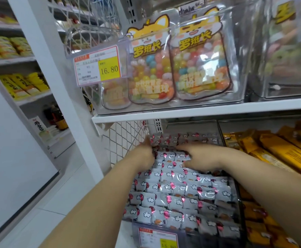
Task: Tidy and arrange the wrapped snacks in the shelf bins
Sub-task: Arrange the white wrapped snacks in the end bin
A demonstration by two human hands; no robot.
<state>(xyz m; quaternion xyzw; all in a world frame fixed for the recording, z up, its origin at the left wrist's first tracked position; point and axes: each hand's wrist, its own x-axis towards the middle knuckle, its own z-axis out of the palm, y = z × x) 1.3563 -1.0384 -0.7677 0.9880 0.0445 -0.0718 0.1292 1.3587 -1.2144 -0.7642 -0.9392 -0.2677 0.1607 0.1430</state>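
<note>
Small white wrapped snacks (178, 199) with red balloon and cloud prints fill a clear bin (241, 212) on the lower shelf, lying in rows. Both my hands reach deep into the back of this bin. My left hand (144, 153) rests at the bin's left side, its fingers curled against the rear packets. My right hand (201, 156) lies flat on top of the packets with its fingers spread and pointing left. Whether either hand grips a packet is hidden by the fingers.
Orange wrapped bars (275, 149) fill the neighbouring bin to the right. The shelf board (199, 110) hangs close above my hands, carrying clear bins of coloured candy bags (151, 68) and a price tag (97, 65). A white wire mesh panel (124, 138) borders the left side.
</note>
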